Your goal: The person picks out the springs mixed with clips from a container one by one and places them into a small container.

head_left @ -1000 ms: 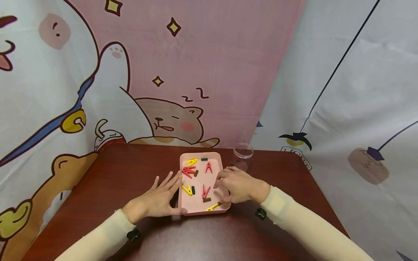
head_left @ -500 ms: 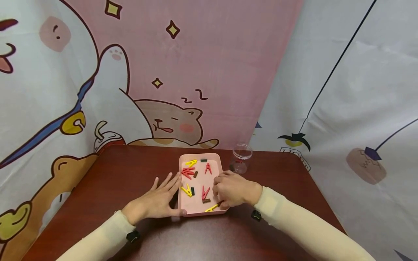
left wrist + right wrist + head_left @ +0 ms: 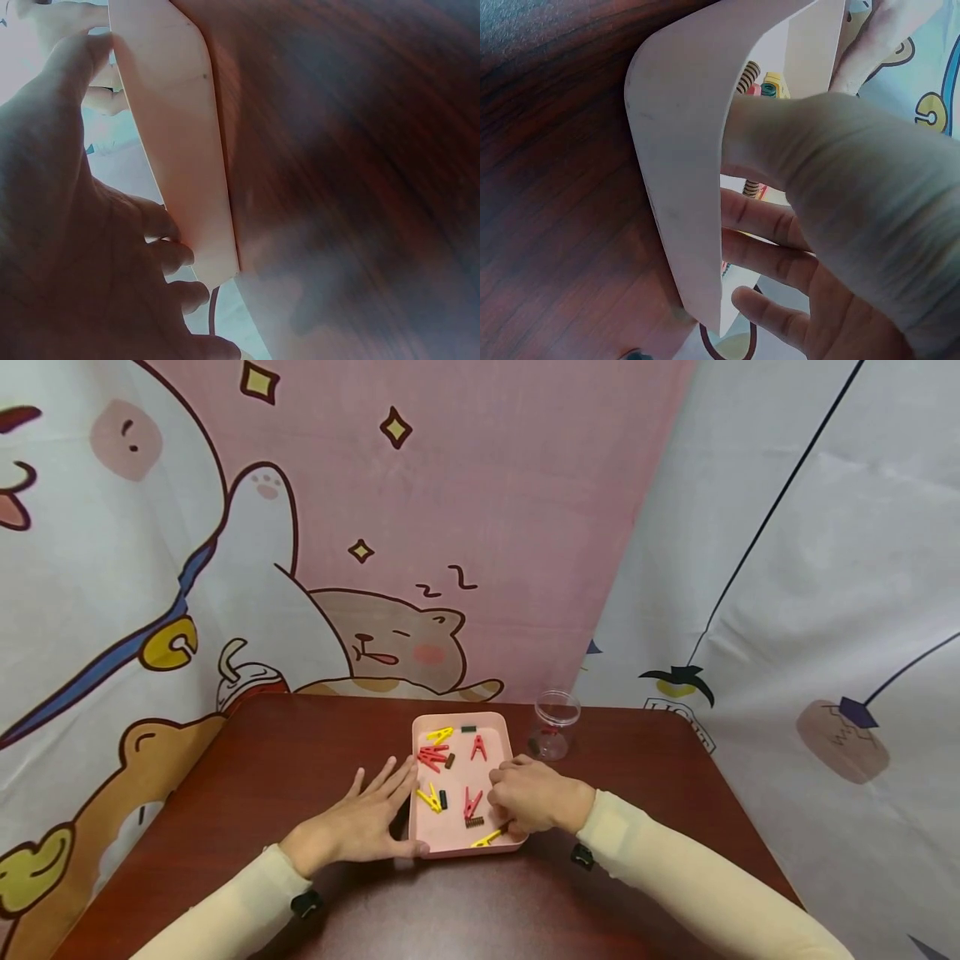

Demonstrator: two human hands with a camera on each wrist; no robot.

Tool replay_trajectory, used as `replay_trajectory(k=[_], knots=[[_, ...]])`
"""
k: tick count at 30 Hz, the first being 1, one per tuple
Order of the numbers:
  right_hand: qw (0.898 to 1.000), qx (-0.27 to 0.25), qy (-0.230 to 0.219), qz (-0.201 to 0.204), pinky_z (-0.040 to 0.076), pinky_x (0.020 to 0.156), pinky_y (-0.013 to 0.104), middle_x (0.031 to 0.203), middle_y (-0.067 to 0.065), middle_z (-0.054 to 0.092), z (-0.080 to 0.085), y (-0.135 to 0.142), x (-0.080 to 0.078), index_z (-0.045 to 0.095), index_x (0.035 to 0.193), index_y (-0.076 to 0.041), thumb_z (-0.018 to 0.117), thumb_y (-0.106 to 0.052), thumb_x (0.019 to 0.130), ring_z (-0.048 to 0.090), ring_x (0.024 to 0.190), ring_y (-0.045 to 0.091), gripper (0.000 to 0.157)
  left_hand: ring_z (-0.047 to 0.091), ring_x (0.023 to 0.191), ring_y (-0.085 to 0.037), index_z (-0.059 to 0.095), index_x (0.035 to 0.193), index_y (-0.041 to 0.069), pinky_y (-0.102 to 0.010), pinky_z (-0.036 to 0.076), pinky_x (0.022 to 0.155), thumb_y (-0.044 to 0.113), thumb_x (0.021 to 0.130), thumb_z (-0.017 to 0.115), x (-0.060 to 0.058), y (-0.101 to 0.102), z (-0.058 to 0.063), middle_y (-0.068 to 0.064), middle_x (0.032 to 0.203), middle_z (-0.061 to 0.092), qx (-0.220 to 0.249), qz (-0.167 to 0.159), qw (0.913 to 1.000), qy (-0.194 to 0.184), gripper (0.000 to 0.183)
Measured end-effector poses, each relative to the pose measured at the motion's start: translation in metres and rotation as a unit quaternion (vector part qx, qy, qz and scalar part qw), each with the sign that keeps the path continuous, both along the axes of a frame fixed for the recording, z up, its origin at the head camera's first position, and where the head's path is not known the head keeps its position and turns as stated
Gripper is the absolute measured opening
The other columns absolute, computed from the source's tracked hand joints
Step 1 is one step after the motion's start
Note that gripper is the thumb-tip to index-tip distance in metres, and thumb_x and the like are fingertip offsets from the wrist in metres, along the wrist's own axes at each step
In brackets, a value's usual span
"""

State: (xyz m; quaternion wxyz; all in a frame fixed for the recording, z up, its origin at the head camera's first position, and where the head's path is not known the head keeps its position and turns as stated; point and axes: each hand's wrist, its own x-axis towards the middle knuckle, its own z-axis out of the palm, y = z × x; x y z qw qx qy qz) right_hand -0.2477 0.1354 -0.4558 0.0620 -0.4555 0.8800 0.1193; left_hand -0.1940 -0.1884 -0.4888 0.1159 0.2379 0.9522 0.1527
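A shallow pink tray (image 3: 457, 847) holds red and yellow clothes pegs and small dark coil springs. My left hand (image 3: 360, 822) is spread along its left side, fingertips at the rim and thumb at the near left corner. Reaching over the right rim, my right hand (image 3: 536, 797) has bent fingers down inside, close to a yellow peg (image 3: 486, 839) at the near edge. A brown spring (image 3: 475, 821) lies left of those fingers, below a red peg (image 3: 472, 802). In the right wrist view another spring (image 3: 748, 76) shows beside the thumb. The thumb tip is hidden, so I cannot tell whether it pinches anything.
Behind the right hand stands a clear jar (image 3: 557, 727) with a few small red and dark pieces in it. The brown wooden table (image 3: 300, 760) ends against a cartoon-printed cloth (image 3: 525, 527).
My right hand has moved slightly left and deeper into the tray, its fingers drawing together near the yellow peg. The left hand stays in place.
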Motion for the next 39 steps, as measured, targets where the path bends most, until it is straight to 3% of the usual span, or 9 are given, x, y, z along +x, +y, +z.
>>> replay_trajectory(k=[7,17,31,39], knots=[[1.000,-0.021,0.008,0.012,0.057,0.111,0.047,0.090,-0.011,0.065,0.000,0.002,-0.001,0.079,0.086,-0.029,0.101,-0.029,0.089,0.065,0.098,0.014,0.022,0.011,0.184,-0.048,0.024,0.186,0.006,-0.088,0.010,0.139,0.085,0.097,0.074,0.000,-0.001,0.001,-0.013,0.199,0.010,0.000,0.001,1.0000,0.002,0.129],[0.999,-0.039,-0.008,0.010,0.057,0.112,0.048,0.091,-0.010,0.064,-0.002,0.005,-0.002,0.082,0.091,-0.027,0.099,-0.026,0.091,0.061,0.095,0.013,0.017,0.011,0.184,-0.048,0.023,0.186,0.006,-0.087,0.010,0.140,0.086,0.097,0.073,0.000,-0.001,0.001,-0.014,0.199,0.009,-0.002,0.002,1.0000,0.002,0.130],[0.997,-0.078,-0.006,0.019,0.056,0.108,0.047,0.097,-0.012,0.070,-0.006,0.010,-0.004,0.088,0.098,-0.029,0.098,-0.028,0.093,0.063,0.099,0.011,0.011,0.011,0.184,-0.047,0.025,0.186,0.006,-0.087,0.011,0.140,0.087,0.096,0.073,0.000,-0.002,0.001,-0.014,0.199,0.011,-0.004,0.000,1.0000,0.006,0.130],[0.995,-0.095,0.029,0.025,0.058,0.113,0.048,0.100,-0.010,0.072,-0.004,0.014,-0.004,0.087,0.101,-0.029,0.098,-0.035,0.093,0.070,0.106,0.013,0.015,0.017,0.183,-0.047,0.028,0.185,0.005,-0.086,0.015,0.140,0.088,0.097,0.072,0.000,-0.003,-0.001,-0.015,0.198,0.016,-0.008,-0.006,0.9993,0.036,0.129]])
